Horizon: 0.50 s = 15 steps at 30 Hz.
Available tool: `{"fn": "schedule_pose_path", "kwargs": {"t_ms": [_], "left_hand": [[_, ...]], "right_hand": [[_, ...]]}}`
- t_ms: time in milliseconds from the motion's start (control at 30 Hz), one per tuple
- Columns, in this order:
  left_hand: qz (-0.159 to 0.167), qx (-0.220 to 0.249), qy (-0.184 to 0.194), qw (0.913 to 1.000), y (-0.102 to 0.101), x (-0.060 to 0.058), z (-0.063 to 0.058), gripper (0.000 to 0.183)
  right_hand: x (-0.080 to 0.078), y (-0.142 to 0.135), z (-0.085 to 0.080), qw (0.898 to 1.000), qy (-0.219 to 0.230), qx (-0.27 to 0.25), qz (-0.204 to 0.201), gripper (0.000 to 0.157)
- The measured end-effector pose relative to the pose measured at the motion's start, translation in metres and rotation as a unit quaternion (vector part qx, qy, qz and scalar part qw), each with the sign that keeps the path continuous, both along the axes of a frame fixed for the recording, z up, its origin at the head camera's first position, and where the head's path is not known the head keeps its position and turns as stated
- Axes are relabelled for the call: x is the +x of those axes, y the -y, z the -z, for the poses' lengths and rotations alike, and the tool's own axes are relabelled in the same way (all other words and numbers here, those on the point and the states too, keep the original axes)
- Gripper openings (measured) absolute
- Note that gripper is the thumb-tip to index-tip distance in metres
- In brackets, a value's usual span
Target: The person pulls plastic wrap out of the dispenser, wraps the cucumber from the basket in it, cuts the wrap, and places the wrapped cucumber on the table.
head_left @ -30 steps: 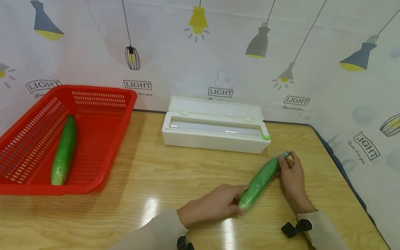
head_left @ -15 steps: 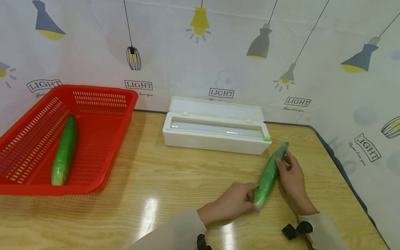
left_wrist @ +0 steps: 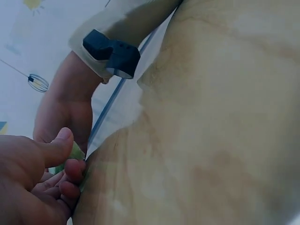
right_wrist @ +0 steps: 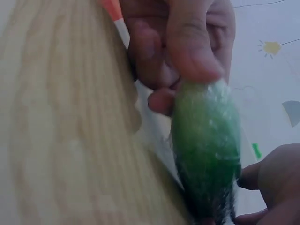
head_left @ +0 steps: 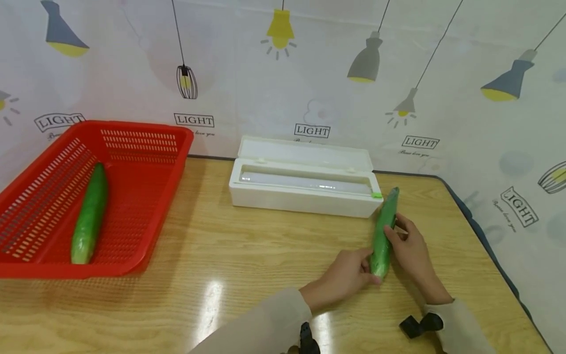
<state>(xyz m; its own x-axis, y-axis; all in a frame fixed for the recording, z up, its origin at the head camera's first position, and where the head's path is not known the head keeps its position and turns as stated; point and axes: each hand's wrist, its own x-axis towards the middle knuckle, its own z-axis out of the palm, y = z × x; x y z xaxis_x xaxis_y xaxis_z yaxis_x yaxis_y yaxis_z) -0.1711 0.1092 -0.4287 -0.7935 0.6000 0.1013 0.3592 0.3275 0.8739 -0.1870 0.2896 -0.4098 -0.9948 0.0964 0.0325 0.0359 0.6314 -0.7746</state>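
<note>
A green cucumber [head_left: 382, 238] in clear, shiny plastic wrap stands out in the head view, held by both hands at the right side of the table. My left hand [head_left: 342, 276] pinches its paler near end between thumb and fingers. Higher up along its right side, my right hand [head_left: 411, 253] grips it with thumb and fingers. From the right wrist, the wrapped cucumber [right_wrist: 206, 131] looks wrinkled with film, and the left thumb presses on its pale tip. Only a bit of the cucumber [left_wrist: 77, 152] shows past the left fingers in the left wrist view.
A white box [head_left: 300, 199] with its lid raised and a roll of film [head_left: 305, 182] inside stands at the back, close to the cucumber's far end. At left, a red basket [head_left: 165, 206] holds another cucumber [head_left: 90, 216]. A printed cloth [head_left: 265, 88] hangs behind the table.
The cucumber has turned more upright in the view, its near end swinging right and its far end moving left and away. My left hand has moved right with it; the right hand shifted slightly.
</note>
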Motion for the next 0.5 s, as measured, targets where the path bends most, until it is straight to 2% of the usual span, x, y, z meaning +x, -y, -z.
{"fn": "schedule_pose_path", "kwargs": {"t_ms": [267,500], "left_hand": [[-0.054,0.044,0.037,0.9969,-0.022,-0.003,0.001,0.042],[-0.102,0.042,0.064,0.9918,-0.041,0.0,-0.002,0.044]], "right_hand": [[0.002,-0.004,-0.014,0.998,0.048,0.019,-0.028,0.076],[0.005,-0.011,-0.02,0.998,0.04,0.049,-0.03,0.076]]}}
